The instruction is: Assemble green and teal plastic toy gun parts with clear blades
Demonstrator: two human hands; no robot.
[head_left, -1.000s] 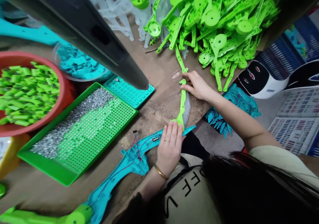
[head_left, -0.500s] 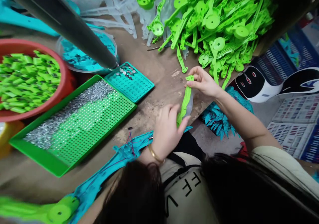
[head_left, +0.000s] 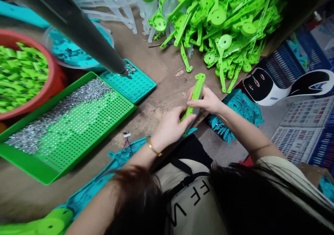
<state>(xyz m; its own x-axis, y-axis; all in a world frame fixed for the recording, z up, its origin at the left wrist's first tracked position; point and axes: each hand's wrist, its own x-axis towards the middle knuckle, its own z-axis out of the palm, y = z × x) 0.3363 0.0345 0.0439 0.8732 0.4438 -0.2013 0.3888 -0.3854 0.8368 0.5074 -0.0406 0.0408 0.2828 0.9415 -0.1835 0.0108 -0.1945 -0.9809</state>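
Observation:
Between my two hands I hold a long green plastic part [head_left: 197,88], tilted, with a translucent greyish piece along its right side. My left hand [head_left: 173,125], with a gold bracelet at the wrist, is closed round the lower end. Higher up, my right hand [head_left: 207,101] grips the middle, its fingers wrapped behind the part. Under my left forearm lies a long blue plastic part [head_left: 117,162] with thin wires and a small white connector [head_left: 126,134]. A round-ended green part [head_left: 50,224] joins its far lower-left end.
A green perforated tray [head_left: 88,137] holds many small metal screws. Beside it are a teal mat [head_left: 141,85] with small metal pieces, a red tub [head_left: 53,85] and a clear bowl [head_left: 111,40]. Green parts [head_left: 219,17] are heaped at the back. A dark pole [head_left: 86,29] slants across.
My right hand has slid down from the top end of the green part to its middle, leaving that end exposed. The left hand stays at the lower end. The view has shifted slightly.

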